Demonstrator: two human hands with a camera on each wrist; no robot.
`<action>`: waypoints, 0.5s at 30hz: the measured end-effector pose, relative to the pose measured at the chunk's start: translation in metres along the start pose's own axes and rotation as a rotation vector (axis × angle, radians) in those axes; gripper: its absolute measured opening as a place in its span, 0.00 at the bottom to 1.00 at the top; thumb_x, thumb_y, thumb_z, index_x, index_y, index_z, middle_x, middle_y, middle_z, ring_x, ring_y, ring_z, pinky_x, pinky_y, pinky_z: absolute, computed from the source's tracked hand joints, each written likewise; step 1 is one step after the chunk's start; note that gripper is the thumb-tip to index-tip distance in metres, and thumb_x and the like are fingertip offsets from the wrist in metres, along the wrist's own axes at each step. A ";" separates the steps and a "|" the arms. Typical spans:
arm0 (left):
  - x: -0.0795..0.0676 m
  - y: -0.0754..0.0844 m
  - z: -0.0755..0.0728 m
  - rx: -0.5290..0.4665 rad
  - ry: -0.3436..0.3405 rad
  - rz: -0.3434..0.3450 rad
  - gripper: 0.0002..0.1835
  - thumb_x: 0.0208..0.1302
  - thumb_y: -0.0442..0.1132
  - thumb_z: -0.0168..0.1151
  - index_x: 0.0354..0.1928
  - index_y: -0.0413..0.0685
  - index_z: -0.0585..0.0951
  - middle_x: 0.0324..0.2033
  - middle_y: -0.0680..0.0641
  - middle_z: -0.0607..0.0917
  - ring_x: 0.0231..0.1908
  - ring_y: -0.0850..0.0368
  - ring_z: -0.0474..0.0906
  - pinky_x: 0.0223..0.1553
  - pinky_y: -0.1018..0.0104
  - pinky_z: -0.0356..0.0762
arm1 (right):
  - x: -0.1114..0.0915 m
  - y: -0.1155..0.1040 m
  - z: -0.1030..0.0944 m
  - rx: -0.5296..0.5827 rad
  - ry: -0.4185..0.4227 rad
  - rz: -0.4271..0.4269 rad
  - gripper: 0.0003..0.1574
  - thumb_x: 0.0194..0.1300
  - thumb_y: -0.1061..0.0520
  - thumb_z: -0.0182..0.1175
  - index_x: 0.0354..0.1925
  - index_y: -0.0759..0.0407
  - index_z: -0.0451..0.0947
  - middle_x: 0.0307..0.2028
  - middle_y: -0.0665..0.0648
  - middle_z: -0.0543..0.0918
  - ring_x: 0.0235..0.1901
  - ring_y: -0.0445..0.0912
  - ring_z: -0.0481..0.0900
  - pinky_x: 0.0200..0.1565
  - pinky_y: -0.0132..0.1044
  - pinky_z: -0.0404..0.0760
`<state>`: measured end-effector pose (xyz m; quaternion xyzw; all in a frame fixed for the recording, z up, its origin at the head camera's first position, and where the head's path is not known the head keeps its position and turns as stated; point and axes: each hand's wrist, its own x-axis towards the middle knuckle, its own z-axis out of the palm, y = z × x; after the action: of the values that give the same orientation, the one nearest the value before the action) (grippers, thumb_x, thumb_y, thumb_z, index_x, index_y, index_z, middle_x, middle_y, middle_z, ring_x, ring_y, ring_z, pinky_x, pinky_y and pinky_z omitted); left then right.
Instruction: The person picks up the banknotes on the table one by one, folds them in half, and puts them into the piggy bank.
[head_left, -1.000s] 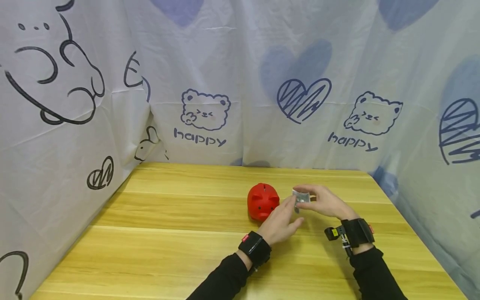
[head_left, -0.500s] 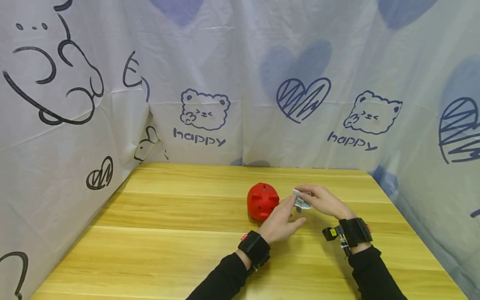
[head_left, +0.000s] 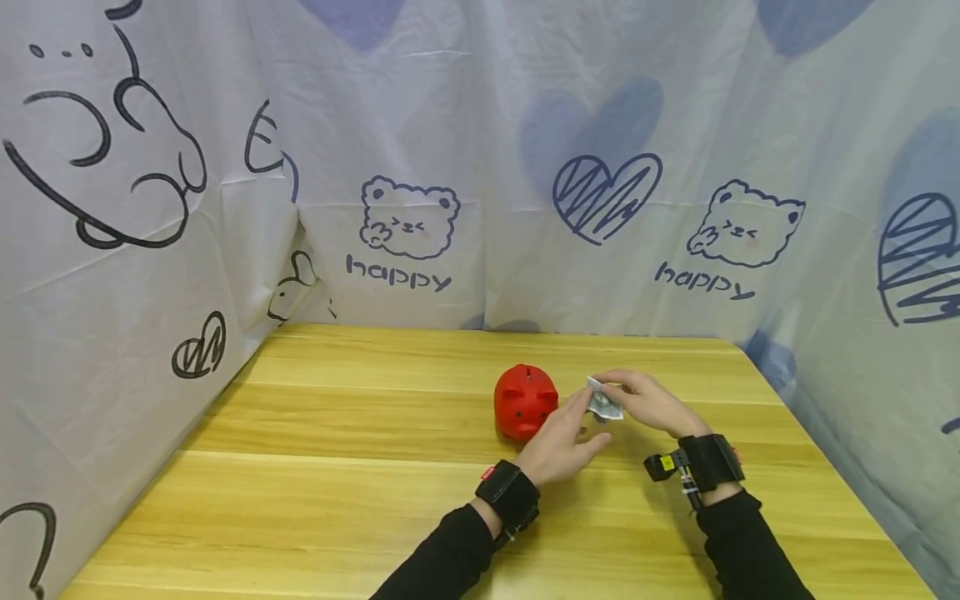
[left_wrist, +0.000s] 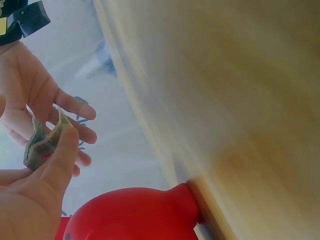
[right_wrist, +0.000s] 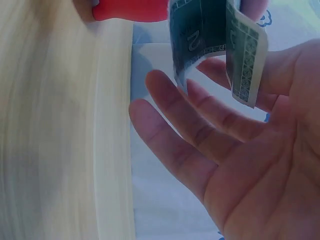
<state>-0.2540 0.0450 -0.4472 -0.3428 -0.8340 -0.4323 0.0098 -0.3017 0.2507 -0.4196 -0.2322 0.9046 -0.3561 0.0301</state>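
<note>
A small folded grey-green banknote (head_left: 604, 402) is held between the hands, just right of a red piggy bank (head_left: 525, 403). My left hand (head_left: 553, 446) pinches its left side; in the left wrist view, the left thumb and fingers (left_wrist: 64, 150) press it near its bend. The right hand (head_left: 654, 404) holds the upper right part with thumb and index, while its other fingers (right_wrist: 172, 135) extend loosely. The right wrist view shows the banknote (right_wrist: 245, 60) bent into upright flaps, which partly hide the right thumb. The piggy bank stands upright, with its slot on top.
A light wood-grain table (head_left: 315, 517) lies under the hands. White cloth (head_left: 495, 250) with blue drawings hangs behind it and at both sides. Black bands with small cameras (head_left: 663, 467) sit on the wrists.
The banknote has tilted and more of its face now shows in front of the right fingers. Its lower right corner has swung down slightly. The left hand and piggy bank have barely moved.
</note>
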 end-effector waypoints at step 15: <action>-0.001 -0.002 -0.001 -0.018 0.013 0.015 0.39 0.73 0.43 0.55 0.77 0.45 0.49 0.74 0.46 0.60 0.68 0.57 0.66 0.55 0.75 0.75 | 0.002 0.003 0.000 0.120 -0.051 0.023 0.16 0.74 0.50 0.54 0.53 0.55 0.78 0.46 0.58 0.84 0.40 0.48 0.81 0.42 0.48 0.82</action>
<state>-0.2549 0.0433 -0.4483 -0.3465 -0.8273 -0.4419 0.0154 -0.3045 0.2515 -0.4214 -0.2285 0.8832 -0.4034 0.0712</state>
